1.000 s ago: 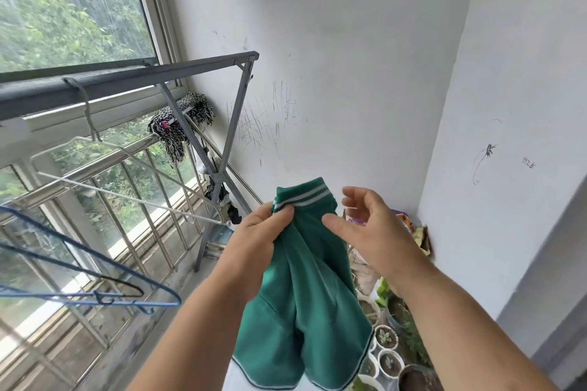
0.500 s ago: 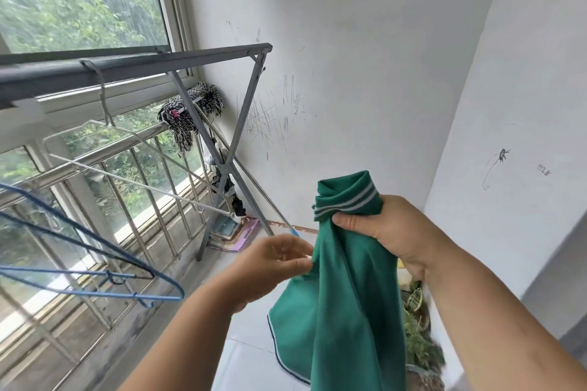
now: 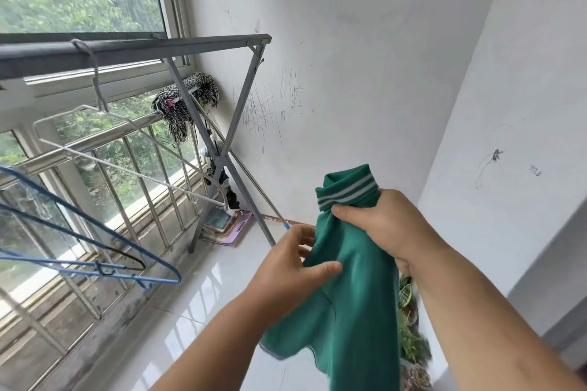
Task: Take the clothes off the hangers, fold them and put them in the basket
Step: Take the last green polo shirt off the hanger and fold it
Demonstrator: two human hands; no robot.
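Observation:
A green garment with a white-striped ribbed band hangs in front of me, off any hanger. My right hand grips it just under the band, fingers curled round the bunched cloth. Lower down, my left hand pinches the garment's left edge between thumb and fingers. A bare white hanger hangs from the grey drying rack at the left. Bare blue hangers hang below it at the far left. No basket is in view.
The rack's crossed legs stand by the window railing, with a black-and-white mop head draped on the rail. Potted plants sit on the white floor at the right, behind the garment. White walls close the corner ahead.
My right hand took over the grip under the striped band. My left hand let go of the band, dropped lower and now pinches the garment's side. The view has tilted slightly.

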